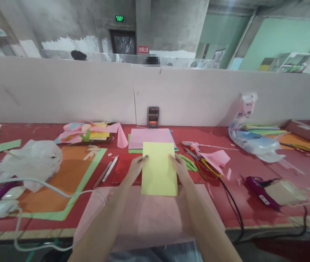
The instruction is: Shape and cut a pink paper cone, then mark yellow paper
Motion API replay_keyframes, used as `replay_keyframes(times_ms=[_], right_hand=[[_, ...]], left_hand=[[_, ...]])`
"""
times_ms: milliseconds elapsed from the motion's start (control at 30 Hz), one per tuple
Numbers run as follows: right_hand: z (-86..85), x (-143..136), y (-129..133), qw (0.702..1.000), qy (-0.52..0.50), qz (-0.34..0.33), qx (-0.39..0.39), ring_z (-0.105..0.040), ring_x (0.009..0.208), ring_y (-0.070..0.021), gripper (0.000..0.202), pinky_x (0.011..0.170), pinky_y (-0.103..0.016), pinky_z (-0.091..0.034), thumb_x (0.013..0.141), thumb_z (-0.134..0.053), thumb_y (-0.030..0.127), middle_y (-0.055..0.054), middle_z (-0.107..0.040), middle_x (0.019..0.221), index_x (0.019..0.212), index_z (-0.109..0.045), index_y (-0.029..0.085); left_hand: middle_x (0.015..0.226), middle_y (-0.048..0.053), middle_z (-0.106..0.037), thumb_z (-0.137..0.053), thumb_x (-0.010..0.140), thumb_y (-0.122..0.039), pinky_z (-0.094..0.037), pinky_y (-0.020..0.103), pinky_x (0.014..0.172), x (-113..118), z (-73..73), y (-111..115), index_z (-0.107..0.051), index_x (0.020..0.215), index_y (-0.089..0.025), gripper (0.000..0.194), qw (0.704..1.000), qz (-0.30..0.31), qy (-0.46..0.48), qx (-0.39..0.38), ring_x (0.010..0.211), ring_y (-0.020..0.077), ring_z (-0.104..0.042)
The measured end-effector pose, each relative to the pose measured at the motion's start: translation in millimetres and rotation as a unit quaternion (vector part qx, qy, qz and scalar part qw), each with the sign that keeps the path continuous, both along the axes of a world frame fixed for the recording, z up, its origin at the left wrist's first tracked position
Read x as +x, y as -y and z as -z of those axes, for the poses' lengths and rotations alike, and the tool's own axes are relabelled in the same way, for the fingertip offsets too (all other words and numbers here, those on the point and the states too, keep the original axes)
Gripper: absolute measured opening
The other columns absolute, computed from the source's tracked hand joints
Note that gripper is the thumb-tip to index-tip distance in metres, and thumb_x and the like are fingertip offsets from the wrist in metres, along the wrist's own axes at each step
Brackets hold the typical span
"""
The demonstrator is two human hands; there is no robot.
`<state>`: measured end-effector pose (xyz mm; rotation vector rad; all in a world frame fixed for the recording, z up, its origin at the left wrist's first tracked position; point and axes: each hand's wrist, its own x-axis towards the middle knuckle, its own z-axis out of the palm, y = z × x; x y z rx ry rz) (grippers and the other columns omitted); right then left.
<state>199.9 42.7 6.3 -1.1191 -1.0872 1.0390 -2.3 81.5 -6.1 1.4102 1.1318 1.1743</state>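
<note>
A yellow sheet of paper (159, 169) is held up between my two hands over the middle of the table. My left hand (136, 166) grips its left edge, thumb on the front. On the right edge, my right hand (179, 164) pinches the sheet in the same way. Behind it lies a stack with pink paper (152, 138) on top and green edges showing. Beneath my forearms a large pink sheet (155, 218) spreads to the table's front edge.
Scissors (208, 165), a pink glue gun (194, 147) and green strips lie to the right. White pens (110, 169), orange paper (67, 174) and a plastic bag (34, 160) are on the left. Cables cross both sides. A pale partition (89, 91) stands behind.
</note>
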Motion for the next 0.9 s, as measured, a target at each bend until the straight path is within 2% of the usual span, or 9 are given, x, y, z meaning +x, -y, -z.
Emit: replay_keyframes(times_ms=[67, 133, 200, 400, 667, 800, 900], right_hand=[[2.1, 1.8, -0.8, 0.999, -0.034, -0.014, -0.015, -0.062, 0.069, -0.0208, 0.038, 0.06, -0.03, -0.048, 0.067, -0.062, 0.049, -0.005, -0.068, 0.082, 0.089, -0.059, 0.018], [4.5, 4.0, -2.6, 0.998, -0.05, -0.028, -0.026, -0.063, 0.069, -0.022, 0.04, 0.061, -0.032, -0.049, 0.064, -0.065, 0.049, -0.005, -0.068, 0.08, 0.089, -0.059, 0.018], [6.1, 5.4, -4.3, 0.997, -0.056, -0.041, -0.031, -0.063, 0.069, -0.0227, 0.042, 0.063, -0.034, -0.049, 0.063, -0.066, 0.048, -0.006, -0.069, 0.08, 0.09, -0.059, 0.018], [7.9, 3.9, -5.1, 0.994, -0.03, -0.1, -0.037, -0.064, 0.065, -0.0224, 0.04, 0.061, -0.034, -0.05, 0.063, -0.066, 0.046, -0.006, -0.069, 0.079, 0.089, -0.06, 0.017], [13.8, 3.5, -7.5, 0.993, -0.038, -0.1, -0.047, -0.064, 0.067, -0.0225, 0.041, 0.063, -0.035, -0.05, 0.062, -0.067, 0.045, -0.007, -0.069, 0.081, 0.091, -0.06, 0.016], [15.5, 4.1, -7.9, 0.992, -0.052, -0.103, -0.042, -0.064, 0.065, -0.0214, 0.035, 0.062, -0.034, -0.049, 0.064, -0.067, 0.042, -0.005, -0.069, 0.079, 0.088, -0.061, 0.018], [14.0, 3.6, -7.3, 0.993, -0.05, -0.101, -0.047, -0.064, 0.064, -0.0215, 0.034, 0.061, -0.034, -0.049, 0.063, -0.067, 0.042, -0.005, -0.069, 0.077, 0.086, -0.062, 0.018]], left_hand=[[0.07, 0.003, -0.063, -0.053, 0.069, -0.053, -0.042, 0.025, 0.063, 0.6, -0.4, 1.2, -0.061, 0.068, -0.014, 0.04, 1.0, 0.009, 0.023, 0.005, 0.07, 0.018, -0.056], [0.072, 0.003, -0.064, -0.053, 0.07, -0.051, -0.043, 0.027, 0.068, 0.3, 1.3, -0.4, -0.062, 0.071, -0.014, 0.039, 0.999, -0.018, 0.032, 0.014, 0.074, 0.0188, -0.057], [0.072, 0.003, -0.064, -0.054, 0.069, -0.05, -0.044, 0.028, 0.069, -0.5, 4.0, -3.7, -0.063, 0.072, -0.014, 0.037, 0.999, -0.042, 0.031, 0.016, 0.075, 0.0192, -0.058], [0.079, 0.005, -0.067, -0.058, 0.067, -0.042, -0.045, 0.029, 0.07, -2.7, 5.6, -6.8, -0.064, 0.085, -0.014, 0.033, 0.996, -0.048, 0.076, -0.007, 0.076, 0.0203, -0.061], [0.094, 0.006, -0.067, -0.059, 0.064, -0.033, -0.046, 0.032, 0.078, -2.0, -4.0, -1.8, -0.066, 0.094, -0.018, 0.034, 0.991, -0.032, 0.128, -0.007, 0.088, 0.0211, -0.061], [0.091, 0.005, -0.067, -0.059, 0.065, -0.036, -0.046, 0.031, 0.075, -1.7, -3.5, -1.4, -0.065, 0.094, -0.017, 0.035, 0.992, -0.036, 0.123, -0.011, 0.084, 0.0205, -0.061], [0.079, 0.004, -0.067, -0.058, 0.066, -0.042, -0.046, 0.028, 0.068, -2.3, 0.9, -3.4, -0.064, 0.084, -0.015, 0.033, 0.995, -0.06, 0.085, -0.012, 0.074, 0.0187, -0.061]])
